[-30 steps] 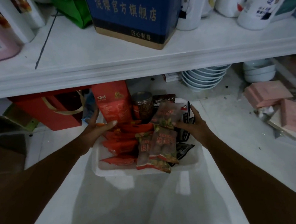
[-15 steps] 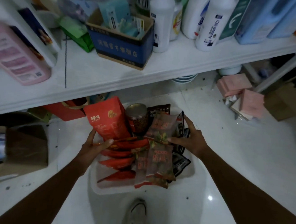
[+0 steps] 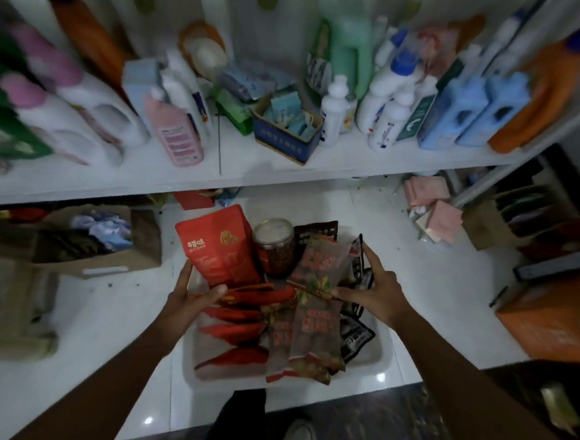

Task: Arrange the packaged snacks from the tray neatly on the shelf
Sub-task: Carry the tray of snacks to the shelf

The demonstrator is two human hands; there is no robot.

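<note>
White plastic tray (image 3: pixel 376 361), heaped with snacks (image 3: pixel 306 353), held up between both hands just below the shelf (image 3: pixel 268 172). Clamps the left rim with the left hand (image 3: pixel 187 298): thumb folded over the red packets (image 3: pixel 236 331), fingers along the outside, partly hidden. Grips the opposite side with the right hand (image 3: pixel 376 291): thumb pressed across the cloudy packets (image 3: pixel 315 324), forefinger straight up against the black packets (image 3: pixel 356 334). Between the two grips, at the far end, a tall red pouch (image 3: pixel 218 249) and a jar (image 3: pixel 276 249), both upright. Looks like the carrying step, with no shelving done yet. Next, probably: calls for setting the tray down somewhere steady, freeing one hand, then pinching a packet and lifting it to the bare strip of shelf in front of the bottles (image 3: pixel 386 123).
</note>
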